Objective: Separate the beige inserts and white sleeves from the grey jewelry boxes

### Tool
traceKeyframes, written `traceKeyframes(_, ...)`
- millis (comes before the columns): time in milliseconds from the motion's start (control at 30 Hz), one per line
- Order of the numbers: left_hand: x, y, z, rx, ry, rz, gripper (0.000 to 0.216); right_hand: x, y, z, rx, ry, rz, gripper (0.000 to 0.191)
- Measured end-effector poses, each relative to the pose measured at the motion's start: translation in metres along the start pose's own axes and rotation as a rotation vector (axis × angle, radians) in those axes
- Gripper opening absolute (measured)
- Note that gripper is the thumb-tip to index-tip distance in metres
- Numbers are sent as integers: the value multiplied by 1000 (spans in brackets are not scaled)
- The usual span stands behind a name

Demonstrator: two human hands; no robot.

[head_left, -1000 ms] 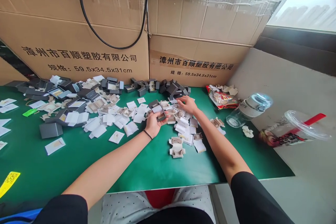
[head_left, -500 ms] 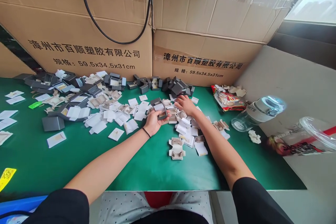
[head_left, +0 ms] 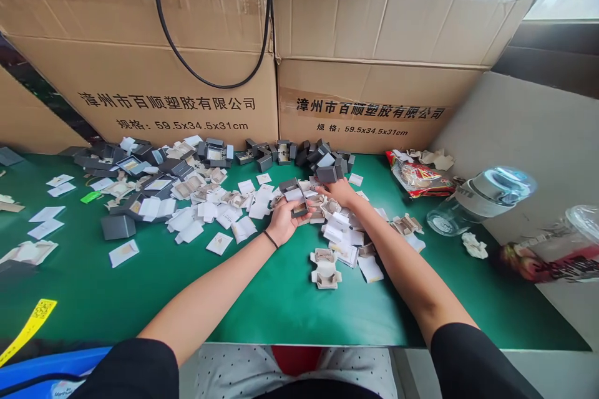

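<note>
Behind our green worktop [head_left: 262, 305] stand brown cardboard cartons printed in black, 2 of them meeting near the middle, with a looped black cable [head_left: 229, 86] hanging in front. Our left hand [head_left: 282, 224] grips an opened dark grey box [head_left: 289, 185] with a white paper piece in it, just above the scatter at the centre. Our right hand [head_left: 340, 192] reaches into the pile, its fingers pointing left beside the held box; a second dark grey box [head_left: 327, 174] sits right against its far side, and we cannot tell whether the fingers grip it. White paper cards [head_left: 219, 243] and more dark grey boxes [head_left: 118, 227] spread to our left. Nearer us, 1 unfolded beige insert [head_left: 326, 277] lies flat. To our right we see a red snack packet [head_left: 416, 179], a clear bottle with a white band [head_left: 482, 196] and a crumpled white tissue [head_left: 475, 245].
</note>
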State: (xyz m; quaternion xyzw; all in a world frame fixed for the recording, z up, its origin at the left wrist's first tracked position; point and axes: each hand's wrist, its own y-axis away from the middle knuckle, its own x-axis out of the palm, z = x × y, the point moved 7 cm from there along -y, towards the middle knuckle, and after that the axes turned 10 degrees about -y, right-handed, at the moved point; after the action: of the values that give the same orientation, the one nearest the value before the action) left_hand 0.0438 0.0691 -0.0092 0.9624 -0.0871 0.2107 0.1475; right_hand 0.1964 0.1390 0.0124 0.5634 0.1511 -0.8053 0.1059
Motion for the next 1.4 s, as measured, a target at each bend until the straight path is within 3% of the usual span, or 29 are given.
traceKeyframes(267,2,0,0,-5,3,63,21,-10,-10,14,-22,-74,127,40)
traceKeyframes(400,3,1,-1,-12,4,66,18,-24,-21,17,-13,-97,180,51)
traceKeyframes(467,4,1,-1,-20,11,78,17,-30,-27,17,8,-97,153,53)
traceKeyframes(633,4,2,1,-35,26,81,15,-38,-28,28,-12,-94,3,39)
traceKeyframes(767,5,2,0,-33,26,111,13,-37,-20,28,36,-77,-86,46)
traceKeyframes(967,6,2,0,-29,19,135,14,-30,-12,42,-47,-127,-81,39)
traceKeyframes(1100,14,11,-1,-34,-48,220,17,-29,2,60,-110,-194,-130,36)
traceKeyframes(1267,21,26,-39,58,-138,288,22,-36,29,59,-115,-303,-218,41)
traceKeyframes(1400,-8,28,-89,134,-349,235,16,-37,53,41,-75,-367,-242,42)
